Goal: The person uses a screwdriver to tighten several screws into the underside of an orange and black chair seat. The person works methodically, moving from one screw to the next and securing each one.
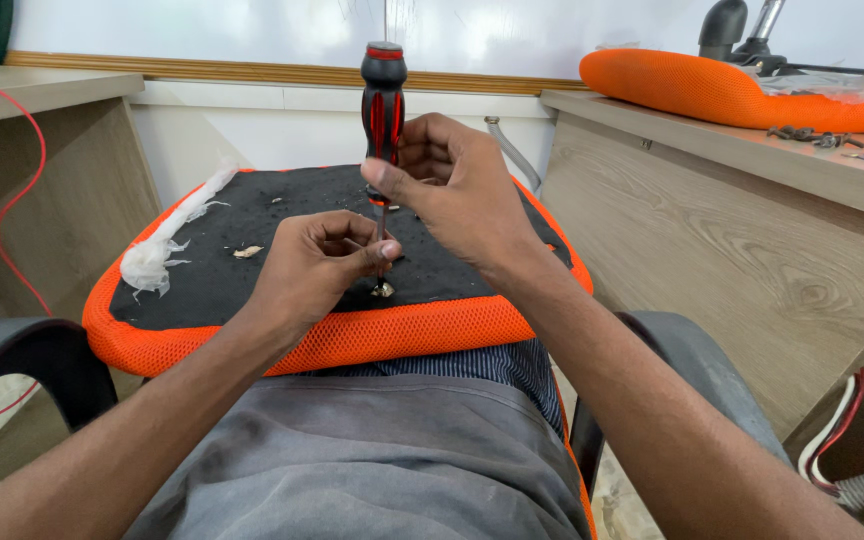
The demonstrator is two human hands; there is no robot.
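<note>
Screwdriver [383,110] stands upright, tip down on the cushion [252,340]; my right hand [462,190] grips its handle, my left hand [317,265] pinches the shaft.

Person's lap [372,450] carrying an upturned orange seat pad [252,345], white torn wrapping [157,255] on its left, wood bench [752,150] at right bearing another orange cushion [732,95], loose screws [802,135]

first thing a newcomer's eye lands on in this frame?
Dead centre, the black-and-red screwdriver stands upright, the right hand gripping its handle and the left hand pinching the shaft just above a screw. Under them the orange-rimmed seat pad, black underside up, lies across the person's lap. A second orange cushion sits on the wooden desk at upper right.
</note>
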